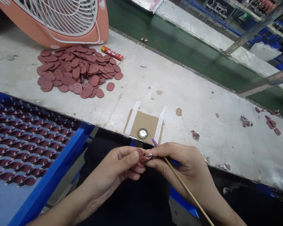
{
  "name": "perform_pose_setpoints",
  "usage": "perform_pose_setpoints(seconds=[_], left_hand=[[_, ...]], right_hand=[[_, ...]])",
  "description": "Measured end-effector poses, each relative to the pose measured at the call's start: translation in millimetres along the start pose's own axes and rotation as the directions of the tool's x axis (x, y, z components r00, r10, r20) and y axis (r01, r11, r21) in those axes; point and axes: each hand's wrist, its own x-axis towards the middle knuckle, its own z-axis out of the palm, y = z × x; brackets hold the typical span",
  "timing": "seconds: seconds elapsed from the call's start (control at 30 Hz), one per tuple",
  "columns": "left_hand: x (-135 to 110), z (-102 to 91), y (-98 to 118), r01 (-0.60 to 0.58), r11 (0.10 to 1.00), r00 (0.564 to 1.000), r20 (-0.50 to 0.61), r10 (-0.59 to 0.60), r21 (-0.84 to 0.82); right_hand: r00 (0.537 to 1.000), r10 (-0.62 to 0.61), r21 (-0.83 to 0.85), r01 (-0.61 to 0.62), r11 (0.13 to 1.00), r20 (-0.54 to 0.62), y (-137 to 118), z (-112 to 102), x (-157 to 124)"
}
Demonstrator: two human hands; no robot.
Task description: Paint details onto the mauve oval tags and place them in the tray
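While the left hand [115, 168] and the right hand [179, 166] meet just in front of the white bench [191, 94], the left thumb and fingers close on a small reddish-brown disc [140, 158], pinching it between them. The right hand grips a thin wooden stick [188, 188] with a purple tip [154, 142], and its fingertips [151, 155] press in against the disc from the other side; the stick runs down past the wrist, and the exact contact at the disc is partly hidden by the fingers. Just beyond the hands, a cardboard square [143, 125] lies on the bench, fixed by two strips of white tape [132, 119], with a round metal badge [143, 133] resting on it. To the upper left lies a loose heap of similar reddish-brown discs [77, 70], beside a red packet [112, 53] and below a coral-pink fan [61, 22] with a white grille. At lower left, a blue tray [52, 169] holds dark red pieces [25, 141] set in close rows. A few reddish scraps [271, 124] lie well apart on the right of the bench.
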Motion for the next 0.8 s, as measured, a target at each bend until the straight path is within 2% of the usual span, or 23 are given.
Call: perform_pose_setpoints(seconds=[0.43, 0.8], left_hand=[[-0.6, -0.7, 0.0, 0.023, 0.999, 1.0, -0.008, -0.023, -0.029], [-0.6, 0.0, -5.6, 0.067, 0.983, 0.996, -0.052, -0.077, -0.172]], right_hand=[[0.998, 0.004, -0.033, -0.002, 0.999, 0.064, -0.6, -3.4, 2.0], [0.996, -0.07, -0.095, 0.075, 0.993, 0.057, -0.9, 4.0, 4.3]])
